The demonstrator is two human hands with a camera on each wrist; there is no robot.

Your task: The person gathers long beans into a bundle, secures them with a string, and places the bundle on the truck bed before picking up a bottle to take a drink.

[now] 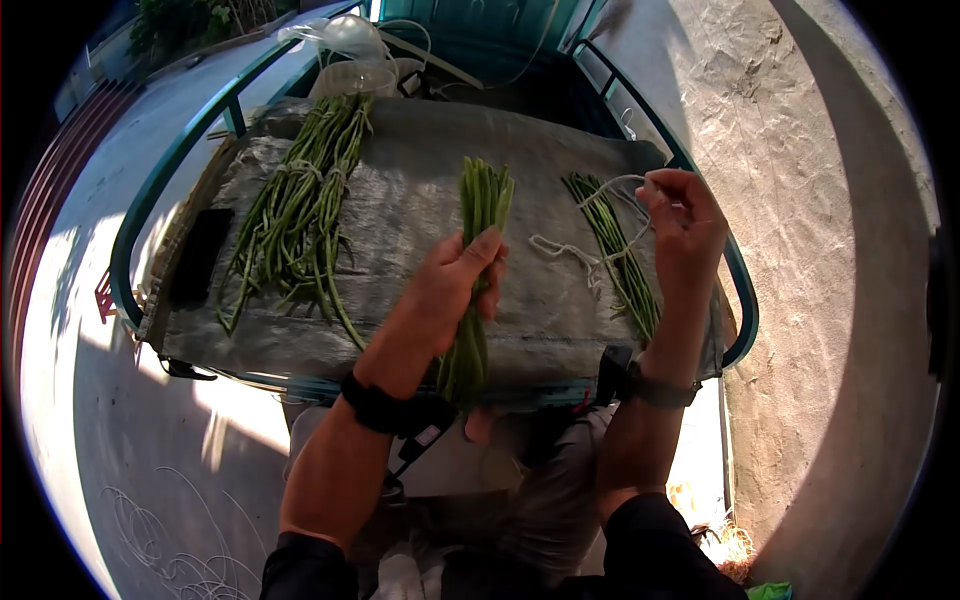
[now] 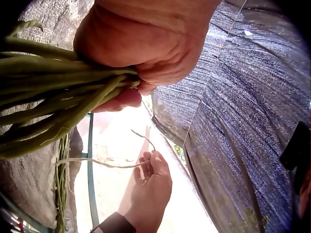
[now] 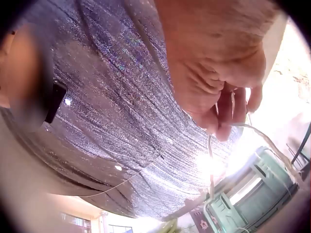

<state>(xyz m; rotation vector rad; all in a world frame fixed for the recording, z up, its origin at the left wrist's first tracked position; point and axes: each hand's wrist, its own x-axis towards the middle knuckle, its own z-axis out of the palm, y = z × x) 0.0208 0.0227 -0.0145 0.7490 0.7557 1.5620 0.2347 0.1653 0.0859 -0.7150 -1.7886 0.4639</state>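
Observation:
In the head view my left hand [image 1: 455, 285] grips a bundle of long green beans [image 1: 484, 195] upright near the middle of the covered surface, thumb across the stalks. To its right my right hand [image 1: 685, 215] is raised, pinching a pale string [image 1: 625, 180] between thumb and fingers. The string hangs over a thinner bean bunch [image 1: 612, 245] lying on the cover. The left wrist view shows the gripped beans [image 2: 43, 92] close up and the string [image 2: 107, 164] stretching leftward from the right hand [image 2: 151, 189].
Several tied bean bunches [image 1: 310, 190] lie at the left on the grey cover [image 1: 410, 140], beside a dark flat object [image 1: 200, 255]. Teal rails [image 1: 125, 240] border both sides. A tub with a plastic bag [image 1: 350, 40] stands behind.

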